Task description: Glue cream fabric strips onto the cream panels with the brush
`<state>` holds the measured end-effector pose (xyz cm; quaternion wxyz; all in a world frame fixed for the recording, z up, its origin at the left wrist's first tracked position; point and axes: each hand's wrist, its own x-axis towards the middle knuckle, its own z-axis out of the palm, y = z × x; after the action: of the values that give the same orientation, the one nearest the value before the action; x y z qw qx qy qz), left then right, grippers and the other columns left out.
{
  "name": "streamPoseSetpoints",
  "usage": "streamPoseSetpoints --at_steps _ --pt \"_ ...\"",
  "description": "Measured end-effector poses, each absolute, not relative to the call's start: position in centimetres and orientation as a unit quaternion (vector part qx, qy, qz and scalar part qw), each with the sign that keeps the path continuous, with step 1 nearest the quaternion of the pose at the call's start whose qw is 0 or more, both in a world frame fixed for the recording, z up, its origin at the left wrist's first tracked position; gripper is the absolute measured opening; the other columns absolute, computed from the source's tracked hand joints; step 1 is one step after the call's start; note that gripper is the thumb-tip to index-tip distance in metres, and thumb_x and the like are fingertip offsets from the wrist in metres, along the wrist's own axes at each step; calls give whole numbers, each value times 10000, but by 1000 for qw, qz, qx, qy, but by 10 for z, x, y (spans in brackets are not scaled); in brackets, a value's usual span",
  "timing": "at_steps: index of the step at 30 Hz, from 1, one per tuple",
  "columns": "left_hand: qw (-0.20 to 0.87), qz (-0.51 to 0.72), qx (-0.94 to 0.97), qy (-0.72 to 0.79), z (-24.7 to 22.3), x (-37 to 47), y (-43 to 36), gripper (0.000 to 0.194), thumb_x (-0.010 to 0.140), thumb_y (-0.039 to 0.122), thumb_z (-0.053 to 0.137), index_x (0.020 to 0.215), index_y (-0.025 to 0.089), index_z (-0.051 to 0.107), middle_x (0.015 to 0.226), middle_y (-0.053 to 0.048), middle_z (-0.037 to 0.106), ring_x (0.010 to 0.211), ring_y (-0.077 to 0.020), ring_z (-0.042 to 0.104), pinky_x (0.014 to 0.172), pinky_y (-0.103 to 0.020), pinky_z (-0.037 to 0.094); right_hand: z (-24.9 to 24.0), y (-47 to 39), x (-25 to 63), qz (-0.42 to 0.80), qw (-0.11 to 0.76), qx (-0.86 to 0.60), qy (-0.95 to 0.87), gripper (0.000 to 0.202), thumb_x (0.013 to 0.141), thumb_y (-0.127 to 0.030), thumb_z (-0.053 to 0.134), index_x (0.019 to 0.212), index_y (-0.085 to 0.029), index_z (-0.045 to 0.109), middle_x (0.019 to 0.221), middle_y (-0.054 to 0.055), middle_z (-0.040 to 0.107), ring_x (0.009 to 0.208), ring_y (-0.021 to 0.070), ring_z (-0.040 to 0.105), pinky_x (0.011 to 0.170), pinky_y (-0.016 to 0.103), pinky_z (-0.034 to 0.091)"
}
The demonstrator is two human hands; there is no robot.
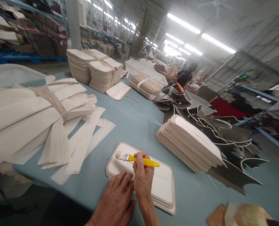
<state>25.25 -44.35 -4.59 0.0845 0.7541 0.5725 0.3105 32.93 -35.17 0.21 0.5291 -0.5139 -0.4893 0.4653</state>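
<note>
My right hand grips a paintbrush by its yellow handle. The pale bristles point left and rest on or just over the top of a low stack of white rounded panels with beige edges. Flat on the near edge of that stack lies my left hand, fingers stretched out, close beside my right wrist. A thin line crosses the white top panel to the right of the hands. Whether the bristle tips touch the panel is hard to make out.
A taller panel stack stands to the right, by dark bag pieces with white edging. White strips spread leftward beside a tied bundle. Farther back are tied panel stacks and a clear plastic bin. A person is in the distance.
</note>
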Motion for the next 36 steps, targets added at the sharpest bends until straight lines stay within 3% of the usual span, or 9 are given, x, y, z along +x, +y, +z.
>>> streamPoseSetpoints --at_steps 5,9,18,24,36 --pt "103 318 750 571 -45 253 -443 598 875 284 692 1456 300 551 1439 -63 650 1331 -276 564 1152 -431 496 -2 -347 323 457 480 -521 -537 406 957 -603 570 818 -222 591 592 -72 444 539 128 412 493 244 338" --pt "109 321 747 572 -44 252 -441 582 871 291 702 1437 304 566 1414 -45 665 1305 -272 575 1137 -419 494 -6 -345 326 429 438 -535 -580 384 987 -556 533 816 -222 614 591 -58 498 553 144 454 509 258 345" --pt "15 330 742 584 -41 255 -438 346 876 253 633 1221 260 660 1272 -30 719 1226 -277 580 1023 -428 450 0 -349 370 342 392 -577 -630 355 1020 -477 491 815 -224 632 656 -34 618 565 147 518 564 267 370" --pt "-44 314 757 572 -36 253 -434 284 932 254 568 1189 225 685 1264 -79 720 1194 -302 591 1020 -445 403 2 -351 436 309 375 -616 -620 363 994 -475 490 788 -215 638 558 -58 515 486 129 440 486 249 302" --pt "-73 273 797 535 -49 245 -428 365 942 354 553 1255 196 654 1317 -139 685 1205 -371 601 1004 -511 419 22 -359 538 165 318 -694 -625 388 979 -523 472 768 -236 627 505 -57 483 457 154 464 508 264 306"
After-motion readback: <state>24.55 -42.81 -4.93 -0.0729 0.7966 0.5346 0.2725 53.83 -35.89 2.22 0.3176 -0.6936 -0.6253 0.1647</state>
